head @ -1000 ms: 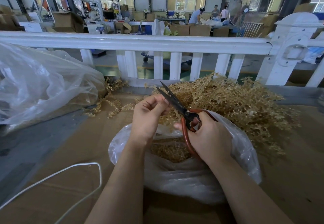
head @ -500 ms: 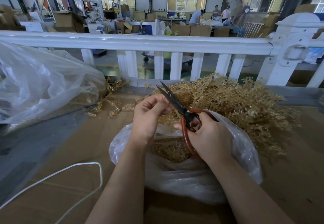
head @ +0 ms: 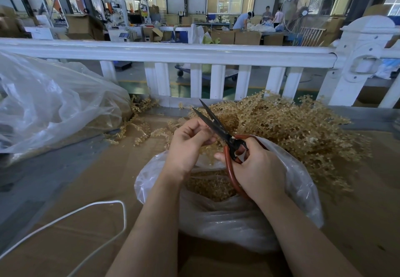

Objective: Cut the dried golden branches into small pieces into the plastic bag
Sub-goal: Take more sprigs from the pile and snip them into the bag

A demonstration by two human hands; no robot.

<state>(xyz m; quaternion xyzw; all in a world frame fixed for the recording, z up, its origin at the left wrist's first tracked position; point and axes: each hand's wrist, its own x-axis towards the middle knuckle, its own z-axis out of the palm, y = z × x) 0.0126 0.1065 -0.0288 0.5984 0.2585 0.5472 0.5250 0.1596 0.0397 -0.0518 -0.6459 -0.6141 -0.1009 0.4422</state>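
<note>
Over one plastic bag (head: 303, 190), right hand (head: 257, 168) grips one open scissors (head: 218, 125); left hand (head: 190, 140) pinches one branch (head: 207, 146).

left hand (head: 188, 141): fingers curled, pinching, forearm reaching forward | right hand (head: 257, 169): fingers curled in a grip, wrist bent inward

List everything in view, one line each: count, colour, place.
scissors: 1, black blades open, red handles, above the bag
plastic bag: 1, clear, centre, cut golden pieces inside
golden branches: 1 heap, behind the bag
loose sprigs: several, golden, left of the heap
large plastic bag: 1, clear, far left
cord: 1, white, lower left
railing: 1, white, behind the worktop
pedestal fan: 1, background right
left hand: pinches a sprig at the blades
right hand: grips the scissors handles
</note>
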